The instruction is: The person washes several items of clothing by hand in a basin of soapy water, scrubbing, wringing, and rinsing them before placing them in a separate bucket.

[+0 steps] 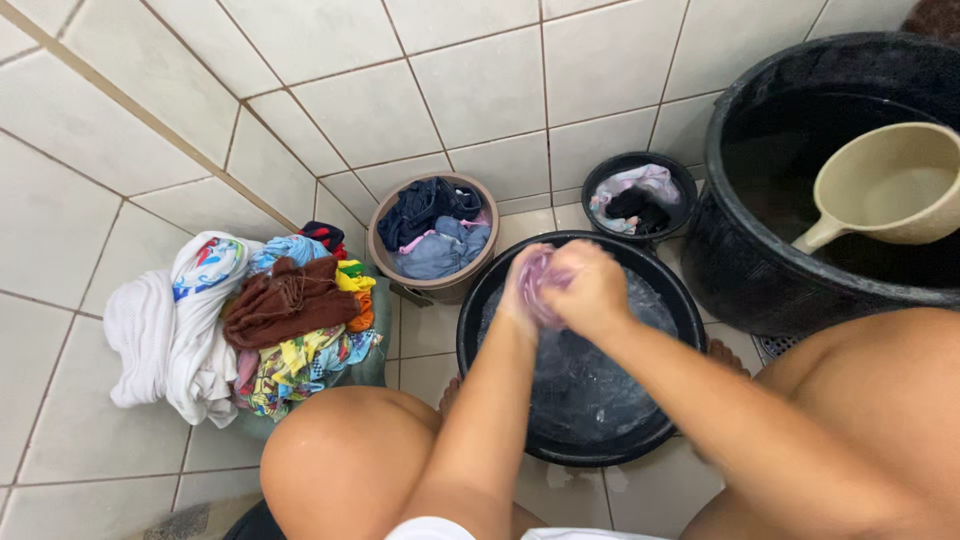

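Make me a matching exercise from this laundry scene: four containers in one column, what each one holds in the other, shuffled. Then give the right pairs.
Containers:
1. black wash basin
2. brown bucket
3. small black bucket
4. large black tub

Contents:
A. beige plastic dipper
B. soapy water, with both hands, left hand and right hand, rubbing a purple cloth above it
C. dark blue and light blue clothes
D. pale and black garments

Pairs: 1-B, 2-C, 3-D, 4-A
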